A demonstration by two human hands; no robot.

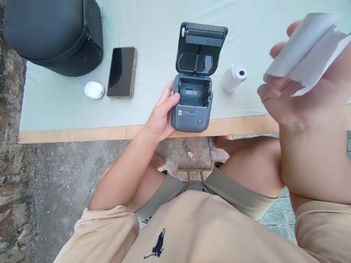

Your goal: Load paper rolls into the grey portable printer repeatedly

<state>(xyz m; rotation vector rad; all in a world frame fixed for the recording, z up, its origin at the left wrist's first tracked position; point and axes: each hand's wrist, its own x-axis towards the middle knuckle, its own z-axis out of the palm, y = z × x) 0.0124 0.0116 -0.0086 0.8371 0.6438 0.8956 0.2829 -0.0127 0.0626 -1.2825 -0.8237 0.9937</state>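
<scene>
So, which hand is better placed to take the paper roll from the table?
The right hand, judging by position: the paper roll lies on its side, though it holds a wrapper. The left hand steadies the open printer.

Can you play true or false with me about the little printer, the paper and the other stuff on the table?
1. The printer has its lid open. True.
2. The left hand holds a phone. False: it grips the printer's side; the phone lies flat on the table.
3. The paper roll is inside the printer. False: it lies on the table to the right of it.
4. The right hand holds up something white that looks like paper. True, though it is blurred.
5. A small white case lies beside the phone. True.
6. The dark bag is on the ground. False: it stands on the table's far left.
</scene>
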